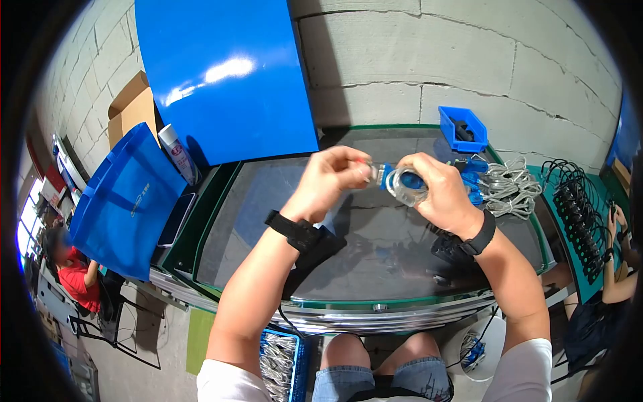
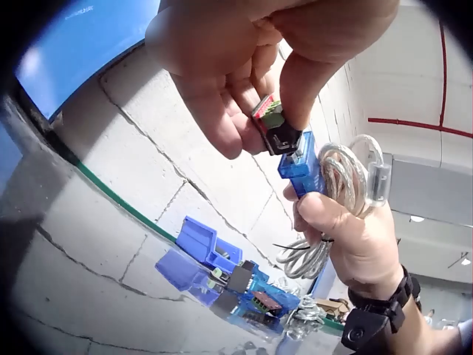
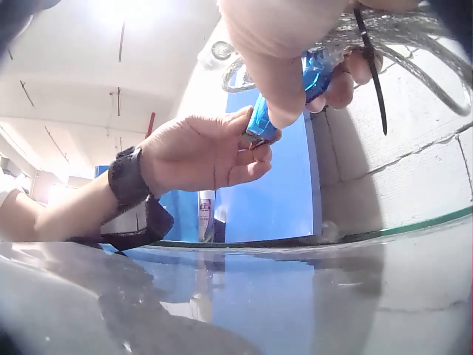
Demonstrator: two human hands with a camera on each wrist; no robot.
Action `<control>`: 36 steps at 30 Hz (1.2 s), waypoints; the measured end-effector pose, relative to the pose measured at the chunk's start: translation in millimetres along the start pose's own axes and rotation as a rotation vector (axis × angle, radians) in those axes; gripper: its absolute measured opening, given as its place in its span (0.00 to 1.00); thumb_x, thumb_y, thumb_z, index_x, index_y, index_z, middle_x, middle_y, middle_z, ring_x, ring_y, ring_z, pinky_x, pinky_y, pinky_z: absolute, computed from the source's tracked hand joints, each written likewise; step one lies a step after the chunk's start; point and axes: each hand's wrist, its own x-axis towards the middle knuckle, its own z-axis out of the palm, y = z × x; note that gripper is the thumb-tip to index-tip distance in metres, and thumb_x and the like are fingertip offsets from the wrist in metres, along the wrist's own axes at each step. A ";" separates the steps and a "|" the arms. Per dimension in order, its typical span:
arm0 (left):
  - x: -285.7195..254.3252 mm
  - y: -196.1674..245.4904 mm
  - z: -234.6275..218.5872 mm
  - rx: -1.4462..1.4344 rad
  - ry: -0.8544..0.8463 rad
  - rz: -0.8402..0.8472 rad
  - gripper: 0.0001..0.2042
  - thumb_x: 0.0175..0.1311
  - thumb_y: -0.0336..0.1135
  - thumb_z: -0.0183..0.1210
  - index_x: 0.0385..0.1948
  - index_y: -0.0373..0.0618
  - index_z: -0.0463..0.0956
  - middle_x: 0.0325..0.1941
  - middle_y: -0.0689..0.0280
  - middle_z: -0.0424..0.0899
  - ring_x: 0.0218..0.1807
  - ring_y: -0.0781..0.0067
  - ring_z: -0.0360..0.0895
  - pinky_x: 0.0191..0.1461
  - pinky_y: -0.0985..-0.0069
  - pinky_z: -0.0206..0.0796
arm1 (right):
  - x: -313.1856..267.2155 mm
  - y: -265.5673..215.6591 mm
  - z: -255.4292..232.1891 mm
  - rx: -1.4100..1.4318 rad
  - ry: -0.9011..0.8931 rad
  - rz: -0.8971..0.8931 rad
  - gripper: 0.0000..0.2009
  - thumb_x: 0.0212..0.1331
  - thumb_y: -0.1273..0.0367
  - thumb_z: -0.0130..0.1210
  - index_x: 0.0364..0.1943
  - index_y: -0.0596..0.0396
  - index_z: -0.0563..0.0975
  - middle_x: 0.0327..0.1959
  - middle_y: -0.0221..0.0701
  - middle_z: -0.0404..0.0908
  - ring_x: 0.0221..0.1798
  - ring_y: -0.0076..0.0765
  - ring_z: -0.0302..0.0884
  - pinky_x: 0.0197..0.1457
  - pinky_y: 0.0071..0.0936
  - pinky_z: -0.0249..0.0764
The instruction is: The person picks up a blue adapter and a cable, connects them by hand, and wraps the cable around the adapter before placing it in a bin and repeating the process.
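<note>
My left hand (image 1: 335, 179) pinches a small black connector with green terminals (image 2: 276, 127) between thumb and fingers. It meets the metal end of a translucent blue plug (image 2: 301, 168), which my right hand (image 2: 353, 235) grips together with a coiled clear-grey cable (image 2: 346, 177). In the head view the plug (image 1: 384, 175) lies between both hands above the dark table, with my right hand (image 1: 442, 194) around the coil. A black cable tie (image 3: 369, 68) sticks out from the coil in the right wrist view.
Bundled grey cables with blue plugs (image 1: 510, 189) lie at the table's right, below a blue bin (image 1: 463, 128). A blue bag (image 1: 127, 201), a spray can (image 1: 179, 154) and a phone (image 1: 178, 220) stand or lie left. A basket (image 1: 301, 365) and white bucket (image 1: 494, 342) sit below. People are at both sides.
</note>
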 end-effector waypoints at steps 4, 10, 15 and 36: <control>1.6 4.5 -34.9 -0.132 0.313 -0.012 0.08 0.60 0.31 0.58 0.40 0.41 0.76 0.33 0.69 0.78 0.37 0.79 0.75 0.47 0.75 0.72 | 2.4 12.8 -11.4 0.197 0.119 0.087 0.16 0.45 0.77 0.63 0.39 0.58 0.72 0.34 0.36 0.79 0.36 0.34 0.79 0.42 0.25 0.73; -4.1 8.8 -5.2 -0.368 -0.053 0.003 0.13 0.56 0.30 0.63 0.44 0.42 0.75 0.37 0.66 0.80 0.40 0.75 0.79 0.49 0.72 0.74 | 1.4 13.6 -8.4 0.379 0.033 0.114 0.18 0.47 0.75 0.65 0.42 0.56 0.70 0.34 0.27 0.75 0.37 0.21 0.70 0.44 0.20 0.69; -5.1 3.7 -5.0 -0.378 -0.131 -0.016 0.16 0.56 0.30 0.63 0.47 0.42 0.73 0.39 0.65 0.80 0.41 0.72 0.80 0.49 0.71 0.75 | 1.2 5.1 -7.2 0.442 -0.061 0.106 0.19 0.46 0.75 0.66 0.41 0.53 0.71 0.32 0.25 0.72 0.34 0.19 0.68 0.40 0.20 0.68; -9.3 8.8 3.0 -0.294 -0.147 0.043 0.13 0.54 0.29 0.64 0.41 0.40 0.74 0.35 0.66 0.79 0.38 0.76 0.79 0.45 0.75 0.75 | 0.8 2.4 -6.6 0.404 -0.089 0.077 0.18 0.45 0.74 0.66 0.40 0.53 0.71 0.30 0.26 0.75 0.33 0.22 0.73 0.38 0.21 0.70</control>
